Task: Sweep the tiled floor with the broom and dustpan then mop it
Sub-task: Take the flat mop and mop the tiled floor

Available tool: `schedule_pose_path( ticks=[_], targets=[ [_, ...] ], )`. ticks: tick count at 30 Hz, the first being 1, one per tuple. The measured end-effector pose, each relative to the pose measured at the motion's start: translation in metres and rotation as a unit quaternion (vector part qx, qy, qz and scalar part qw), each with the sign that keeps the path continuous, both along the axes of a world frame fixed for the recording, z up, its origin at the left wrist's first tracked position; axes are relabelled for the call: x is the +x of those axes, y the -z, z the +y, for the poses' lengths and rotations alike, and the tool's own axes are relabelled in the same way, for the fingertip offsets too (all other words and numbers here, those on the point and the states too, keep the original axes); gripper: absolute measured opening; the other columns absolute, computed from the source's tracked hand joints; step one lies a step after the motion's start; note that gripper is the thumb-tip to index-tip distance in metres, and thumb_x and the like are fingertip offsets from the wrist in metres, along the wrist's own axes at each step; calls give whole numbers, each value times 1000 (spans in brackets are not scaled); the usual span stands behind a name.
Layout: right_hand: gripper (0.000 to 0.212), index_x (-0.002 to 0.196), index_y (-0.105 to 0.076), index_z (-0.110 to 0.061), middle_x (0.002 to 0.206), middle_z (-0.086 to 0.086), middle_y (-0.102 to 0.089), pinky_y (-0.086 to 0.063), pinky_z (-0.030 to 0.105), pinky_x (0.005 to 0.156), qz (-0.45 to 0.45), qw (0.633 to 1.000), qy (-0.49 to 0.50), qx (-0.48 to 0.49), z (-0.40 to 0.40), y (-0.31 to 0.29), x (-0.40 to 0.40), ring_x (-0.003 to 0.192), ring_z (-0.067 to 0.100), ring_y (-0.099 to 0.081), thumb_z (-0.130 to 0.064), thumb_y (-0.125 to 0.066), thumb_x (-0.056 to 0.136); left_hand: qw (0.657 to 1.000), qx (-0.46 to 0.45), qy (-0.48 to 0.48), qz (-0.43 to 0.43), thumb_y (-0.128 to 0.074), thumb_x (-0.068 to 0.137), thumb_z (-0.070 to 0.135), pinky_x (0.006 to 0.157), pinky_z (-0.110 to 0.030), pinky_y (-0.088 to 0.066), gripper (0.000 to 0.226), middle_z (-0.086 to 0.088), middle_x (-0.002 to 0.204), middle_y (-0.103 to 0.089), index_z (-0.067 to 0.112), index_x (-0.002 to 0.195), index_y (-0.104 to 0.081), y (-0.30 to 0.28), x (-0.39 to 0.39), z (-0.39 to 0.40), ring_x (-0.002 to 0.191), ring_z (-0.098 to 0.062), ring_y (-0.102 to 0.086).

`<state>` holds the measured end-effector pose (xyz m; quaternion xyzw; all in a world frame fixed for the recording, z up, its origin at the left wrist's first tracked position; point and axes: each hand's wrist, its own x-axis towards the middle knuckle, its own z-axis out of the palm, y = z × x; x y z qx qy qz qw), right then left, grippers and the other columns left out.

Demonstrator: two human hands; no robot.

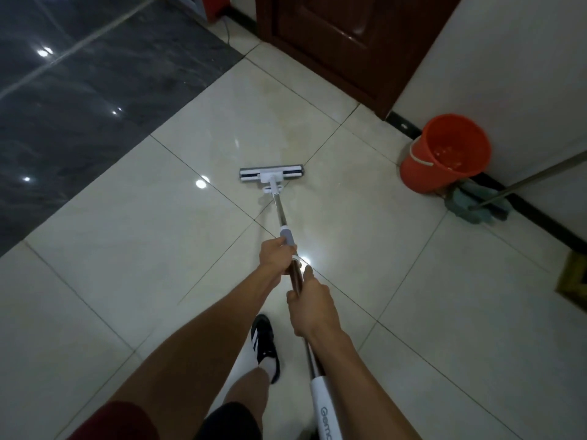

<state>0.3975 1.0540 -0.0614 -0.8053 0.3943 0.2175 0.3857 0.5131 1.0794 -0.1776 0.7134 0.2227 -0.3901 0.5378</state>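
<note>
White grip of the mop handle [327, 408] cut off at the bottom edge, right hand [313, 304] and left hand [274, 254] fingers wrapped around the steel shaft, flat white mop head [271, 174] on pale glossy tiled floor [127, 249].

Dim, soft picture; lamp glare spots on glossy floor [413, 312]; bowed edges.

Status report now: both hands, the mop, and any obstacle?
Left hand and right hand grip mop handle. Mop head flat on tiles. Orange bucket and second mop by right wall, apart.
</note>
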Motion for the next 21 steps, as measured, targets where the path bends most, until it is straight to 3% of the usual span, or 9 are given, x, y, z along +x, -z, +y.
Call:
schedule_pose_path(
  ticks=[3,6,12,15,21],
  targets=[
    [34,132,-45,-15,102,9,-66,-60,37,72,-1,1000,-7,-22,9,2,-35,82,24,-68,-20,-52,100,1000,-9,-3,3,-67,92,3,71,-50,-64,35,-14,92,-68,8,126,-68,-4,-33,10,71,-33,-71],
    [19,115,-56,-11,95,8,-66,-53,31,65,-1,999,-22,-30,19,-2,-83,74,20,-62,-21,-51,99,1000,-19,-12,0,-65,93,-1,73,-57,-62,32,-15,90,-67,12,122,-67,-9,-78,20,66,-35,-68],
    [14,106,-61,-10,92,8,-67,-48,28,61,-3,999,-21,-24,37,-13,-186,70,21,-61,-16,-51,98,1000,-8,-9,-19,-66,92,-1,72,-56,-63,22,-18,93,-69,8,111,-71,-21,-182,38,66,-35,-69],
    [13,104,-60,-10,91,8,-67,-56,31,64,5,1000,-19,-19,43,-14,-226,72,23,-67,-12,-51,97,1000,-17,-15,-20,-63,92,-3,69,-52,-64,15,-18,87,-68,7,97,-73,-23,-225,44,63,-35,-67],
    [14,102,-63,-11,85,10,-69,-62,38,71,11,1000,8,-5,51,-7,-284,71,27,-71,-10,-50,97,1000,-19,17,-17,-59,93,-4,50,-35,-60,31,-14,80,-64,21,75,-63,-13,-287,51,55,-31,-63]
  ],
)
